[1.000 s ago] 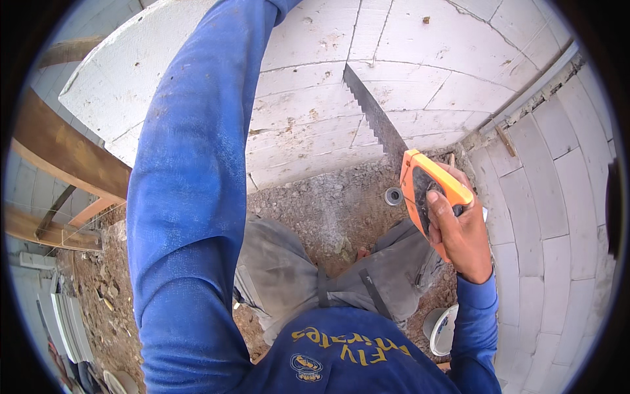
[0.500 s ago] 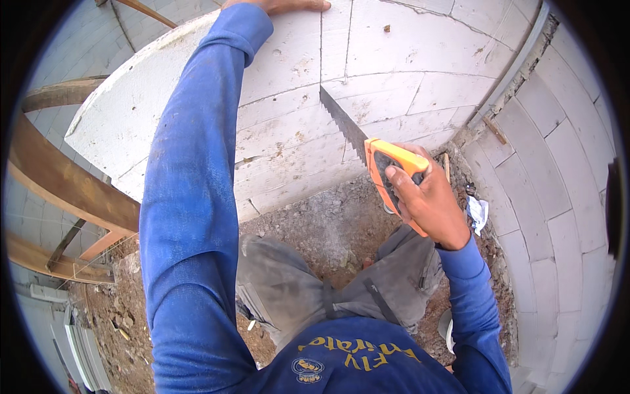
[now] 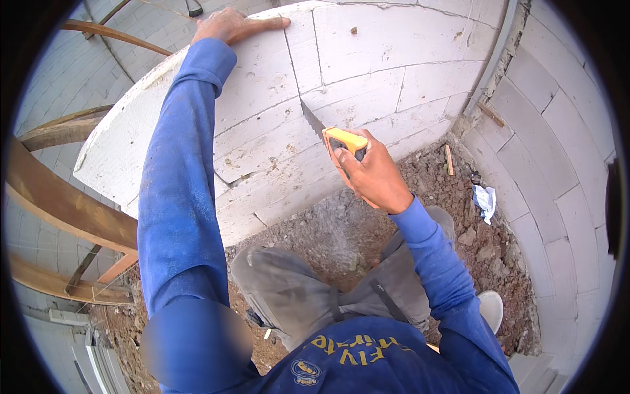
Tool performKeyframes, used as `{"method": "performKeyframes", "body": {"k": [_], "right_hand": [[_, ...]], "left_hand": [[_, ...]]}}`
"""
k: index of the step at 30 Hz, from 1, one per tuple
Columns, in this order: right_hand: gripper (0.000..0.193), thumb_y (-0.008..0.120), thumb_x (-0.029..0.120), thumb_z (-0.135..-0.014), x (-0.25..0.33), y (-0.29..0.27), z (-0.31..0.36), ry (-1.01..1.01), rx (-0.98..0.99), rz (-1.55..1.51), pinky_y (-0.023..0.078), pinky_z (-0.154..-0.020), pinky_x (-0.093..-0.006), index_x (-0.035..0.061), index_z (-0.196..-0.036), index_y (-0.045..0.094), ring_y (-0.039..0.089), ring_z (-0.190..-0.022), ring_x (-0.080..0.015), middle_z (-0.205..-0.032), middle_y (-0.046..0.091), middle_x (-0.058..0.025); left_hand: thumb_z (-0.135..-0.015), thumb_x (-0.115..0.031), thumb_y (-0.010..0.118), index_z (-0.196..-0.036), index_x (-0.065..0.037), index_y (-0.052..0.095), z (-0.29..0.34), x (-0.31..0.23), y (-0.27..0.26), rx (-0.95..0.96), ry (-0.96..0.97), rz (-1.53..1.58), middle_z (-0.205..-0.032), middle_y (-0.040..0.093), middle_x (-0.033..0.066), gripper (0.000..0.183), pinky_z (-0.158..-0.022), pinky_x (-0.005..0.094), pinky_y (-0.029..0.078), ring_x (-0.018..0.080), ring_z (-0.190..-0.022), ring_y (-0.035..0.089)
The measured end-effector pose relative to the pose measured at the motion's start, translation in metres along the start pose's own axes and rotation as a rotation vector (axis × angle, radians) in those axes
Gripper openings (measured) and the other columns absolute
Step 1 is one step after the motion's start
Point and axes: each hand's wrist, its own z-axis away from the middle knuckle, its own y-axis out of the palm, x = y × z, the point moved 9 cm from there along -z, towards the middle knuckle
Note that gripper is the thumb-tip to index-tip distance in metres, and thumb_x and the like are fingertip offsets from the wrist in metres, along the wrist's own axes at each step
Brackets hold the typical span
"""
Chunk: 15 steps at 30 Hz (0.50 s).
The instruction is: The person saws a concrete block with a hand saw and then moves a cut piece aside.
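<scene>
A handsaw [image 3: 347,138] with an orange, yellow and black handle is gripped in my right hand [image 3: 378,173]. Its dark toothed blade [image 3: 313,120] slants up to the wall, the tip meeting the lower end of a thin upright cut in a white block [image 3: 261,80]. Most of the blade is foreshortened, and I cannot tell how deep the tip goes. My left hand [image 3: 229,26] clasps the block's top edge left of the cut. The thumb stretches along the edge toward the cut, while the other fingers are partly hidden over the far side.
The white block wall [image 3: 367,85] meets a grey block wall [image 3: 545,164] at the right. Curved-looking wooden beams [image 3: 72,197] stand at the left. Rubble soil [image 3: 472,243] lies below, with a crumpled white wrapper [image 3: 484,201], a wood scrap [image 3: 449,160] and a round white object [image 3: 491,311].
The saw and my right hand have gone forward and left, so less blade shows. The view has shifted, bringing my whole left hand and the wall's top edge into sight.
</scene>
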Motion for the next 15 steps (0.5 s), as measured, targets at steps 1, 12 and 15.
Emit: {"method": "performKeyframes", "body": {"k": [1, 12, 15], "right_hand": [[0.041, 0.064, 0.017, -0.098, -0.005, 0.000, -0.004, 0.019, 0.028, -0.015, 0.053, -0.082, -0.0406, -0.0068, -0.130, 0.054, 0.070, -0.092, -0.0334, -0.104, 0.070, -0.0241], [0.058, 0.080, 0.041, -0.089, 0.041, -0.177, 0.306, 0.406, -0.312, 0.005, 0.053, -0.081, -0.0310, -0.0056, -0.117, 0.061, 0.069, -0.087, -0.0190, -0.095, 0.071, -0.0106], [0.057, 0.073, 0.050, -0.090, 0.021, -0.236, 0.360, 0.371, -0.648, 0.012, 0.047, -0.069, -0.0291, -0.0041, -0.104, 0.062, 0.061, -0.071, -0.0146, -0.079, 0.064, -0.0053]], "left_hand": [[-0.055, -0.084, 0.078, -0.112, 0.000, 0.078, -0.002, -0.002, -0.004, -0.005, 0.027, -0.007, -0.097, 0.076, 0.0240, 0.101, -0.086, 0.0531, 0.060, 0.0399, -0.090, 0.077], [-0.066, -0.083, 0.072, -0.123, -0.002, 0.074, -0.014, 0.021, 0.014, 0.159, -0.041, 0.119, -0.099, 0.075, 0.0248, 0.099, -0.084, 0.0478, 0.061, 0.0396, -0.091, 0.076], [-0.072, -0.076, 0.069, -0.130, -0.003, 0.068, -0.028, 0.022, 0.009, 0.112, -0.004, 0.058, -0.113, 0.070, 0.0239, 0.093, -0.095, 0.0499, 0.054, 0.0393, -0.106, 0.069]]}}
